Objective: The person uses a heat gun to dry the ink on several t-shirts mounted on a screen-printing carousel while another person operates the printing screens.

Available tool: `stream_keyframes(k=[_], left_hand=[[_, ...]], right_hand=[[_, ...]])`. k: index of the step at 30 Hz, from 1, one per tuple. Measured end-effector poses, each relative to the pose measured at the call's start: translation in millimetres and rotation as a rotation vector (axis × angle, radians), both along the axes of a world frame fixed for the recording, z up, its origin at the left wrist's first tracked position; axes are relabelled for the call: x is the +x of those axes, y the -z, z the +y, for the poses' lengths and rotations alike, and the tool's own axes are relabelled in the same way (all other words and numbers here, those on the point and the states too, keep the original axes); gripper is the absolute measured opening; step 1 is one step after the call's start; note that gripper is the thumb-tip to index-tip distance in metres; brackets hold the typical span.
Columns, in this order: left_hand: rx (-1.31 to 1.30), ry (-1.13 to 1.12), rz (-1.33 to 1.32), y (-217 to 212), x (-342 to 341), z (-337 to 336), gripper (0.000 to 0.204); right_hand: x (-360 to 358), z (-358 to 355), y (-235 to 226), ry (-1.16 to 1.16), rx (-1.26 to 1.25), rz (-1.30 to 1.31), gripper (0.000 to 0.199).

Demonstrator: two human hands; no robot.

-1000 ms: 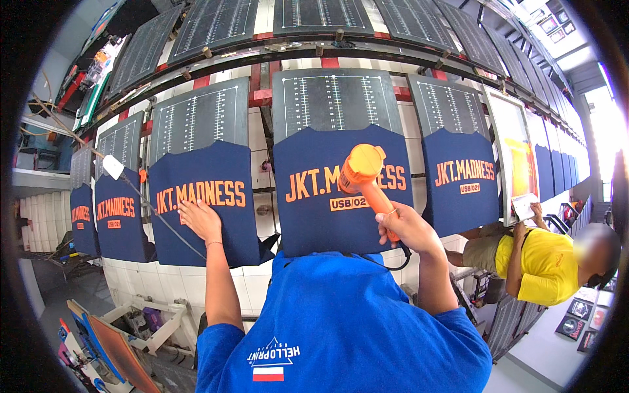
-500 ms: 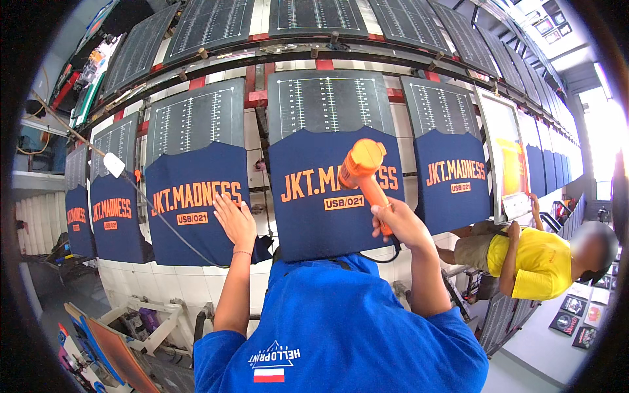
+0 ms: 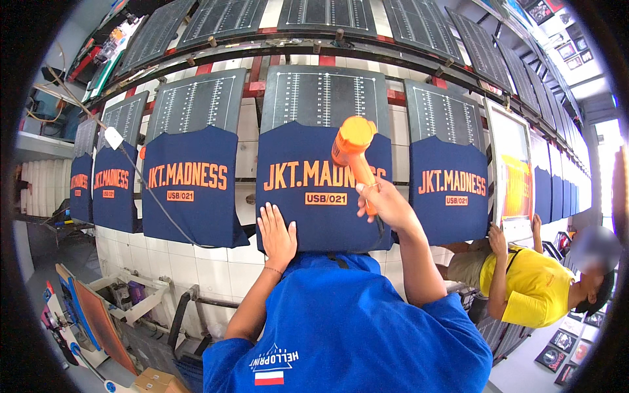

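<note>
I have my right hand [image 3: 386, 204] wrapped around the handle of an orange heat gun [image 3: 352, 147], its round head over the print on the middle navy shirt [image 3: 324, 190]. My left hand [image 3: 278, 232] lies flat with fingers spread on that shirt's lower edge. A person in yellow [image 3: 534, 288] works at the right.

My left hand [image 3: 278, 234] lies flat, fingers together, pointing up, arm raised from below. My right hand [image 3: 386, 204] is raised higher, grip closed, forearm near vertical.
</note>
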State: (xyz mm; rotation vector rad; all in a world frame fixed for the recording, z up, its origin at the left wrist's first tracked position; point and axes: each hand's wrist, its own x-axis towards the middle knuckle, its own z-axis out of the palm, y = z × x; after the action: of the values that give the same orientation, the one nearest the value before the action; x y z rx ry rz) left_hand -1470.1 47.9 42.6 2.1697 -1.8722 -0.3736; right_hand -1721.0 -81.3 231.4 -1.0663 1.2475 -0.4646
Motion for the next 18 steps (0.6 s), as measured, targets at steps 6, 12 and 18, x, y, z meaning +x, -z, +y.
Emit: stream_keyframes(k=[6, 12, 18], left_hand=[[-0.080, -0.023, -0.057, 2.4, 8.4, -29.0, 0.070], [-0.099, -0.002, -0.066, 5.9, 17.1, -89.6, 0.069], [-0.096, 0.075, -0.023, 0.7, 14.7, -115.7, 0.067]], right_hand=[[-25.3, 24.8, -12.0, -0.118, 0.125, 0.013, 0.036], [-16.7, 15.1, -10.1, -0.048, 0.039, 0.056, 0.035], [-8.6, 0.6, -2.7, 0.075, -0.038, 0.043, 0.034]])
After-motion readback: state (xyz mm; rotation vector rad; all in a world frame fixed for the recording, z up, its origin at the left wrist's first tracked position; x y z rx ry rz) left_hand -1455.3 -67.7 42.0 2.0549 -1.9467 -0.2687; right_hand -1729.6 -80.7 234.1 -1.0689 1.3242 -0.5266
